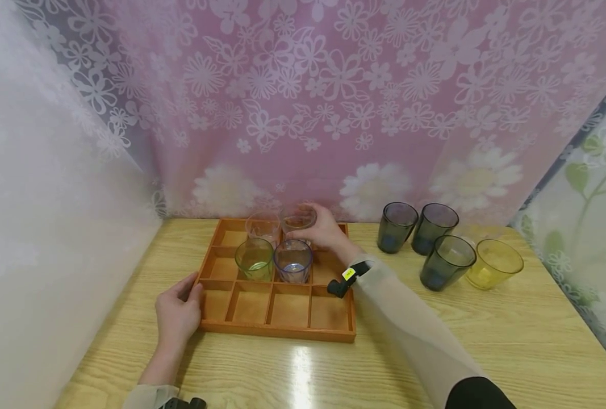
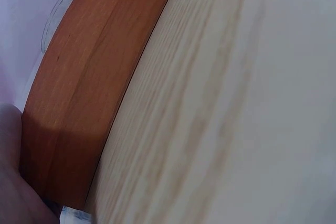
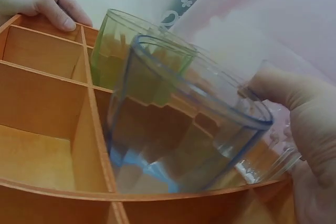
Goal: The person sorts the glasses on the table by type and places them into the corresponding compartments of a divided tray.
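1. Beige sleeve [image 1: 415, 318] noted on the right arm. The right hand [image 1: 323, 228] grasps a clear tumbler [image 1: 297, 216], fingers curled about it, at the back edge of the tray [image 1: 282, 334], just right of that edge's middle.
2. Left hand [image 1: 177, 312] grips the tray's left edge, thumb over the rim.
3. Done: a pinkish clear tumbler [image 1: 263, 228] beside the held one, plus a green tumbler [image 1: 249, 264] and a blue-rimmed tumbler [image 1: 292, 264] in front, stand unheld in compartments.
4. Outstanding: three dark tumblers [image 1: 395, 230] and a yellow tumbler [image 1: 497, 264] stand toward the back right corner of the tabletop [image 1: 241, 369]. By count, loading appears roughly half complete.
5. Obscured: the held tumbler's base; whether it is seated cannot be told. The hand masks the tray's back right corner. The left-wrist view cuts off most of its hand.
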Demonstrator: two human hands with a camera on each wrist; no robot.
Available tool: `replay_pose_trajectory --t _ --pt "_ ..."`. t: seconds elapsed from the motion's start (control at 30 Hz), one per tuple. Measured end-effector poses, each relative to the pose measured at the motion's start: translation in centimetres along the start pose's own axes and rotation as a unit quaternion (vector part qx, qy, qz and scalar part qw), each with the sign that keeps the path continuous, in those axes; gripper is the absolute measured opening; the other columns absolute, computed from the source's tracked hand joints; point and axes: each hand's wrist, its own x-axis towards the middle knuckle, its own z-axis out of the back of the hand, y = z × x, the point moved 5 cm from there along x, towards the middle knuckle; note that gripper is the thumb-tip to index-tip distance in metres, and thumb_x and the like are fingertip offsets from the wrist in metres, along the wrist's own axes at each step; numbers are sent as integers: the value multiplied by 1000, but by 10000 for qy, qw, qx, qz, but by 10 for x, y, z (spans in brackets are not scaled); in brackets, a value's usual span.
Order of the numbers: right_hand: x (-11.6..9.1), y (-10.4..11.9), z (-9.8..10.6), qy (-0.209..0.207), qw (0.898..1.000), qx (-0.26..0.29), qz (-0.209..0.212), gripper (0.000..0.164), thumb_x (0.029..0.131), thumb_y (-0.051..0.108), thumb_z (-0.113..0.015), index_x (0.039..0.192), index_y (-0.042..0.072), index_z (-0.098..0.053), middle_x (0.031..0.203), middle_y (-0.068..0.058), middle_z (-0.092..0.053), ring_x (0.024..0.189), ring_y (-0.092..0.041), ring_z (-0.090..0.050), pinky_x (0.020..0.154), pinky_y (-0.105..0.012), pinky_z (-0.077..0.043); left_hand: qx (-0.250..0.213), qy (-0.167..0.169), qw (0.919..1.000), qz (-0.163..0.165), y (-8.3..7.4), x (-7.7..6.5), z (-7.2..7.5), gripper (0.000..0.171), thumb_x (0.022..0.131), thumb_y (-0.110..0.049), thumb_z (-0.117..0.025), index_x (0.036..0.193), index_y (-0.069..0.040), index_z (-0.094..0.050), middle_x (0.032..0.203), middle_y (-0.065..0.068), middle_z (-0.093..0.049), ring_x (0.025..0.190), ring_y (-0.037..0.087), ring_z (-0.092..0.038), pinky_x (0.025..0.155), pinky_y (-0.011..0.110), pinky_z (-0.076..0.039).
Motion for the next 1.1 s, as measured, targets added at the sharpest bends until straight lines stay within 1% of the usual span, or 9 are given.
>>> replay_pose_trajectory --t 0.13,0.27,0.37,0.53,0.7,0.83,1.0,1.1 --pt "3 2 5 143 9996 -245 -27 89 83 5 -92 156 -6 -42 146 -26 -58 131 -37 -60 106 -49 -51 56 -22 10000 -25 -1 0 0 30 102 -2 -68 131 4 -72 125 21 -73 118 32 -68 80 2 -44" --pt "3 2 10 281 9989 -368 -10 90 83 5 -92 156 -6 -41 149 -26 -56 134 -36 -58 108 -49 -49 98 -62 9999 -45 -2 0 0 30 102 -1 -68 131 5 -72 124 21 -73 117 32 -68 80 2 -43" --pt "3 0 12 402 9985 -362 19 90 83 3 -91 156 -7 -40 151 -27 -54 137 -36 -54 109 -49 -48 89 -62 9999 -28 -2 0 0 30 102 -1 -68 131 5 -72 124 21 -73 117 32 -68 80 2 -43" --pt "4 -2 12 541 9982 -248 90 92 82 -2 -91 157 -7 -38 151 -29 -52 138 -37 -53 101 -48 -55 76 -29 10000 32 -3 -1 0 30 103 -2 -67 132 4 -72 125 21 -73 117 31 -68 79 2 -44" --pt "5 -5 13 592 9975 -341 172 91 83 -3 -89 159 -6 -38 153 -27 -51 139 -36 -53 97 -42 -57 70 -23 9999 91 -3 -1 0 30 103 -3 -67 132 4 -72 126 21 -73 118 32 -68 79 1 -43" --pt "4 -7 13 658 9968 -414 171 88 86 -5 -86 160 -3 -38 155 -24 -50 141 -36 -51 95 -42 -59 53 -14 9999 98 -3 -1 -1 31 103 -3 -66 132 4 -71 126 21 -72 120 31 -67 80 1 -43" --pt "4 -7 14 831 9921 -897 269 86 88 1 -86 160 -1 -39 154 -18 -54 141 -33 -51 99 -40 -56 66 -24 10000 37 -2 -2 -1 30 102 -1 -67 131 5 -71 126 22 -72 120 32 -67 80 1 -43" --pt "4 -6 14 962 9896 -1016 324 86 89 3 -87 160 -1 -39 153 -18 -55 141 -32 -51 100 -40 -56 105 -42 9999 -5 -3 -2 0 30 102 -1 -66 131 5 -71 125 22 -72 119 32 -67 80 1 -43"
